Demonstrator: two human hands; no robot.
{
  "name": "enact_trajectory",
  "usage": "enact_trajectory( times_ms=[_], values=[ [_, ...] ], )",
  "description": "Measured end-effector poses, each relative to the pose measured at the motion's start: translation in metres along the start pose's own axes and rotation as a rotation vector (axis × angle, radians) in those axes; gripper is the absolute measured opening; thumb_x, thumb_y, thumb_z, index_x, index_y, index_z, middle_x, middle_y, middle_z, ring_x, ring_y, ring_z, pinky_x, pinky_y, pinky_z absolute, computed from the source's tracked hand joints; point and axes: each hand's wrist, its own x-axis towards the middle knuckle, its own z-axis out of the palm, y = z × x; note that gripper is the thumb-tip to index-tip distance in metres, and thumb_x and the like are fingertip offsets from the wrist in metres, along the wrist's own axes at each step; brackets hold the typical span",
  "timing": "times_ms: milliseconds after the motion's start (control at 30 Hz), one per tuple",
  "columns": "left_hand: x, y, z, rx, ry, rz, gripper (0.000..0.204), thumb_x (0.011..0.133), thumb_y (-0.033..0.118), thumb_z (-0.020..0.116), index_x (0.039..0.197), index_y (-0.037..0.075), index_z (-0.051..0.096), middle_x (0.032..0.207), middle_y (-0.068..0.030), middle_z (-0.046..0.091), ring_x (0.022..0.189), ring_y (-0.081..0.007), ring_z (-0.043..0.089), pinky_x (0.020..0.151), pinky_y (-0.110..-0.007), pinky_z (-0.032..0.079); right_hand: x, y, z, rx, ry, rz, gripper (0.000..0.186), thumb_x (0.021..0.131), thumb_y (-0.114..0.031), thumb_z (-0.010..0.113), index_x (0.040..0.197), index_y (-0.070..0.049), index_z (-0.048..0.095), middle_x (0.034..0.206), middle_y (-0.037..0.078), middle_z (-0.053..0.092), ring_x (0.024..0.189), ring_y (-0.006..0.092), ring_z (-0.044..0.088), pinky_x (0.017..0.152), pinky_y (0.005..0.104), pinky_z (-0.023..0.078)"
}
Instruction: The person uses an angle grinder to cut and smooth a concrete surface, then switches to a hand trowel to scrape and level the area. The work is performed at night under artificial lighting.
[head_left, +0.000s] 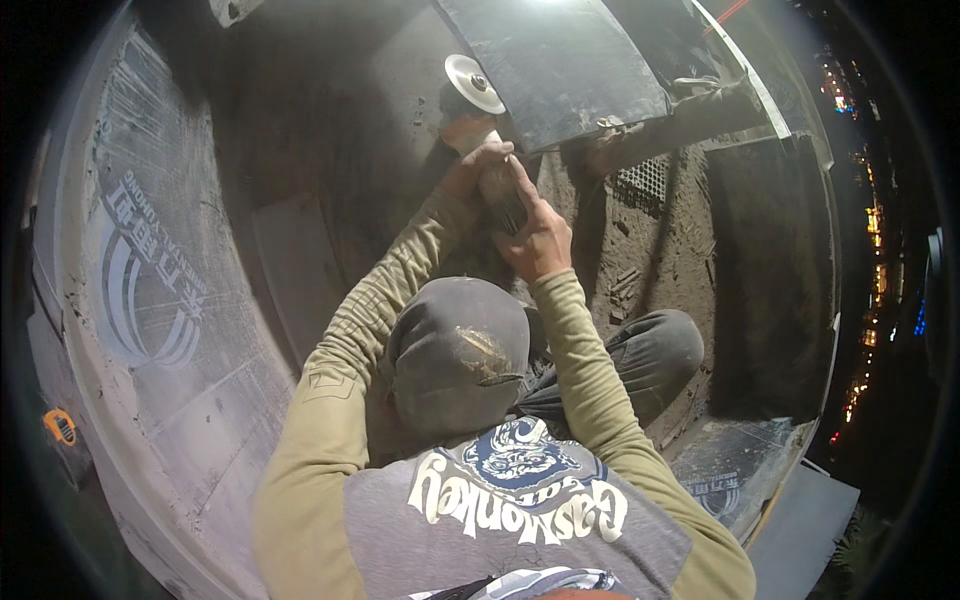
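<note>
The left hand (475,172) is closed round the angle grinder (495,187) toward its head; the right hand (540,238) grips the body farther back, its index finger laid straight along the casing; both hands are full, with the one tool between them; for steady work along an edge, this two-handed hold looks sound, provided the left fingers stay behind the head and well off the spinning parts; the forearms would do best to guide lightly, letting the disc (474,85) cut at its own pace, since forcing or twisting it could make it bind or kick; a constant angle to the edge should leave a cleaner line; the hazy air suggests that dust could hide that line, so short pauses to look would help.

The grinder lies within both hands, pointing away from the body; its disc stands just ahead of the left hand, beside the left edge of the dark slab (575,80), though whether they touch I cannot tell; farther right, beyond the right hand, lie gritty ground (632,250) and a mesh piece (641,186).
</note>
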Motion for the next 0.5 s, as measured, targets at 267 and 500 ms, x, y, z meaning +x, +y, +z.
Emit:
enact_trajectory(
  times_ms=[267,500],
  values=[
    [-0.018,-0.027,-0.010,-0.018,-0.092,-0.035,0.026,0.091,0.026,0.072,0.106,0.006,0.065,0.100,-0.0116,0.072,0.092,-0.0237,0.072,0.083,-0.038,0.060,-0.033,-0.007,-0.009,0.040,0.036,-0.002,0.099,0.067,-0.014,0.083,0.157,-0.028,0.044,0.107,0.017,0.074,0.097,0.0374,0.073,0.082,0.0446,0.060],
    [-0.012,-0.011,0.008,-0.070,-0.052,-0.068,0.023,0.092,0.030,0.071,0.101,0.009,0.067,0.093,-0.0079,0.072,0.085,-0.0206,0.072,0.077,-0.036,0.060,-0.012,0.000,-0.007,0.035,0.013,-0.001,0.099,0.067,-0.011,0.077,0.158,-0.030,0.041,0.112,0.017,0.073,0.101,0.0379,0.072,0.085,0.0456,0.059]
  ],
)
